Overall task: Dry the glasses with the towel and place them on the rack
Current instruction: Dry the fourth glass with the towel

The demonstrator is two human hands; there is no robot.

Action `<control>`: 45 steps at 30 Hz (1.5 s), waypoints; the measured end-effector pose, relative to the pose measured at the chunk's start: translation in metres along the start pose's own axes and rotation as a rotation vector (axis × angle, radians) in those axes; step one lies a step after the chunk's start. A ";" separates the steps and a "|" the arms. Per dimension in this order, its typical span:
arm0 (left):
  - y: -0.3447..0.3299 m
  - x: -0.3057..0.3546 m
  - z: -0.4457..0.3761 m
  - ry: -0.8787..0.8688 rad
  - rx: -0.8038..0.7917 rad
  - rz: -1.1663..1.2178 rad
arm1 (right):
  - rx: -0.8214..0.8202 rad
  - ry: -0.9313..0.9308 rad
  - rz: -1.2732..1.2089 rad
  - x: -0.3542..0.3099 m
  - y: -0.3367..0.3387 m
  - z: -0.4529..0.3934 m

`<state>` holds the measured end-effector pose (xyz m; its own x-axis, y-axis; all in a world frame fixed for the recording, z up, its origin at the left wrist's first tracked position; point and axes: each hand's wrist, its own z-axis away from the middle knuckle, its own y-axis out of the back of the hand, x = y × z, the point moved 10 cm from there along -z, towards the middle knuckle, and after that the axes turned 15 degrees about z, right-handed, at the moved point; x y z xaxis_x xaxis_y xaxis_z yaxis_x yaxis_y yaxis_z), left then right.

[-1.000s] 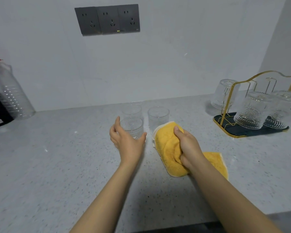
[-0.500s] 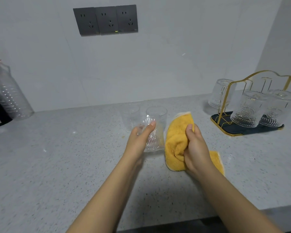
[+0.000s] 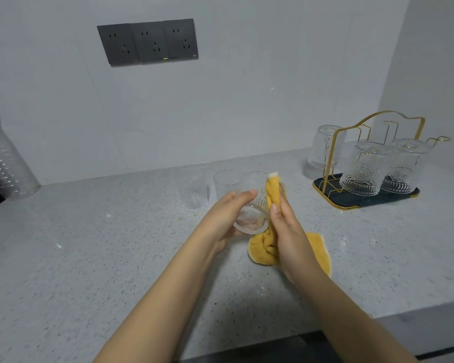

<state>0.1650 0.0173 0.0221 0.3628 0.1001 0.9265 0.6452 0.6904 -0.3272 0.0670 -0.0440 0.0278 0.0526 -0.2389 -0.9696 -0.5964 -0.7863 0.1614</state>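
Observation:
My left hand (image 3: 222, 218) grips a clear ribbed glass (image 3: 252, 212), lifted off the counter and tilted so its base faces me. My right hand (image 3: 290, 231) holds a yellow towel (image 3: 266, 247) pressed against the glass's right side; the towel's top reaches the rim. Two more clear glasses (image 3: 193, 189) (image 3: 226, 183) stand upright on the counter just behind. At the right, a gold wire rack (image 3: 351, 150) on a dark tray carries three upturned glasses (image 3: 364, 169).
A grey speckled counter (image 3: 89, 244) runs to a front edge at lower right. A clear plastic jug (image 3: 5, 163) stands at the far left beside a black object. Dark wall sockets (image 3: 147, 43) sit above on the white wall.
My left hand took the nearest glass, lifted it and tilted it base-first toward me. My right hand brought the towel up against the glass.

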 end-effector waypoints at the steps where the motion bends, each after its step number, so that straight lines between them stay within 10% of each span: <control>1: 0.001 0.000 -0.001 -0.021 0.009 -0.006 | 0.017 -0.019 -0.007 0.002 0.002 -0.002; 25: -0.002 -0.001 0.001 0.020 0.028 0.195 | 0.050 -0.278 -0.147 0.037 -0.003 -0.018; 45: 0.016 -0.003 -0.006 -0.169 0.116 0.125 | 0.028 -0.050 0.136 -0.004 -0.010 -0.006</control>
<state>0.1783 0.0242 0.0131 0.3106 0.3019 0.9013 0.5175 0.7416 -0.4268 0.0771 -0.0388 0.0307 -0.0698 -0.3131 -0.9472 -0.6172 -0.7324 0.2876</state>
